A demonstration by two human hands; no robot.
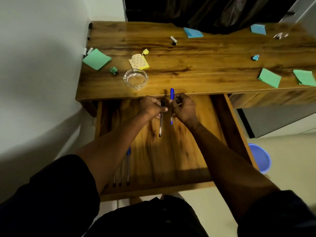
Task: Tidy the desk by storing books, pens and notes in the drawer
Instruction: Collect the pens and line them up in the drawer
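1. Step in hand: the left hand (pixel 152 106) holds a black pen (pixel 160 124) and the right hand (pixel 183 106) holds a blue pen (pixel 172 94). Both pens hang roughly upright over the open drawer (pixel 188 151), just in front of the tabletop (pixel 196 62) edge.
2. Fingers: on each hand they are curled round the upper barrel of its pen, so neither hand is free.
3. Doing it well (a judgement): lower each pen until it lies flat on the drawer floor, then let go. Lay it parallel to the stored pens (pixel 127 168) at the near left, so the round barrels neither bounce nor roll. This leaves the bare middle for flat items.
4. Pens: slim, straight, smooth plastic. The black pen has a clear barrel with a dark cap and tip. The blue pen has a clipped blue cap.
5. Drawer and tabletop: flat, glossy wood grain. The drawer has low walls.
6. Still to store: green notes (pixel 96 59) and blue notes (pixel 192 32), thin square paper stacks lying flat on the tabletop. There is also a yellow pad (pixel 138 63) with a dotted face.
7. Also present: small crumpled paper balls and a clear, thick-walled glass ashtray (pixel 135 78). No book is visible.
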